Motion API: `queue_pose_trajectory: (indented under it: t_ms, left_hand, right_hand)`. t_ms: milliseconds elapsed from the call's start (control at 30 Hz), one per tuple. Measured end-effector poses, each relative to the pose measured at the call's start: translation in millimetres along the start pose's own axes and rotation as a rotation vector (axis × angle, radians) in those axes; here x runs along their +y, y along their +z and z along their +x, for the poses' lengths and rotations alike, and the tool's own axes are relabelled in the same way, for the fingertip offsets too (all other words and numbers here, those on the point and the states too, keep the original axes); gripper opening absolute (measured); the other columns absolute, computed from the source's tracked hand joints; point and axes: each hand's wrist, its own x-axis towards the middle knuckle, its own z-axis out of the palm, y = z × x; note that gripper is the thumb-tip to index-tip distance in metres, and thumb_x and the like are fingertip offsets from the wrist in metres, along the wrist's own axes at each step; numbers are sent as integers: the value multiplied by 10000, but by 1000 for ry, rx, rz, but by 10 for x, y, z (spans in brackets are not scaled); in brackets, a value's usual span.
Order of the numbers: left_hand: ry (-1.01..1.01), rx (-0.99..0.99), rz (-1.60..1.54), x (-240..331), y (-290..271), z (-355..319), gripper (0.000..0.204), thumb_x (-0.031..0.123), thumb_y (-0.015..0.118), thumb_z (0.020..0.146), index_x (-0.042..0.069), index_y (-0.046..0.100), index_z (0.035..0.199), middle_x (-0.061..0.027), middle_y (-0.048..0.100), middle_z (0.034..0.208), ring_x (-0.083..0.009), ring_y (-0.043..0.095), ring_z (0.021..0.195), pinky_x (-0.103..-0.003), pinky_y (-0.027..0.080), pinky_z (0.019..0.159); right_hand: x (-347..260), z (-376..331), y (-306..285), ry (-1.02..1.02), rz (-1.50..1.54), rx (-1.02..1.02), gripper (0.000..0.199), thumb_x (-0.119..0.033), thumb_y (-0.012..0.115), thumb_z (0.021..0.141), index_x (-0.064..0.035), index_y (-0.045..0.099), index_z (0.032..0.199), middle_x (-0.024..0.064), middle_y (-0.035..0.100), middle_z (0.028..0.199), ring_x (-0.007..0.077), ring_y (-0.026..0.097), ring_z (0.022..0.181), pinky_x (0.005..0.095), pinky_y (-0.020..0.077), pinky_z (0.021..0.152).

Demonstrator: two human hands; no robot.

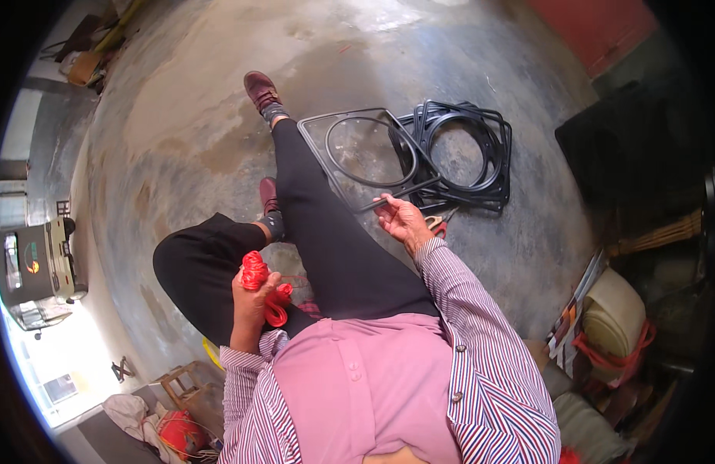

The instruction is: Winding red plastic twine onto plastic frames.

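My left hand [249, 308] is closed around a bundle of red plastic twine [254, 271], its loops hanging beside the palm above my bent left leg. With its fingertips, my right hand [404, 220] pinches the near edge of a black square frame with a ring inside it [366, 184]. This frame lies tilted against my outstretched leg, its right side overlapping a stack of several similar black frames [493, 158] on the floor. A pair of scissors [437, 225] lies by my right wrist, partly hidden by it.
Grey concrete floor [187, 100] spreads around my legs. At right are a dark bulky object [636, 147], a straw broom [659, 232] and a pale container [616, 313]. A wooden stool [183, 387] and red bundle [179, 433] sit at lower left; a vehicle [40, 263] stands beyond.
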Motion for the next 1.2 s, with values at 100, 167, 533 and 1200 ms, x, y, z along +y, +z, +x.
queue_pose_trajectory:
  t_ms: [100,167,533,1200]
  left_hand:
    - [-11,29,-73,51,-31,-158,209,83,781,798,50,592,881,19,594,769,-64,552,673,-232,466,651]
    - [-20,35,-136,113,-39,-259,199,62,771,796,42,592,881,10,602,772,-69,565,674,-230,468,643]
    - [240,160,-661,475,-519,-1026,186,23,715,828,33,557,925,-56,561,786,-155,562,711,-307,466,708]
    - [225,1122,-405,-713,-2201,-2455,161,1,761,784,59,635,866,8,619,797,-84,573,665,-272,485,608]
  right_hand:
    - [-63,75,64,-79,117,-187,165,-172,573,957,-114,600,1109,47,676,952,135,614,714,291,496,582]
    - [-170,17,162,-147,187,-232,171,-117,591,919,-101,622,1087,40,679,945,112,616,676,261,495,573]
    - [-287,-1436,1273,-542,-278,-504,207,-76,595,905,15,621,1090,161,671,1023,162,658,757,259,537,683]
    - [263,-2641,1064,-599,-668,-445,174,-23,508,784,-5,582,939,52,553,672,84,453,500,192,365,464]
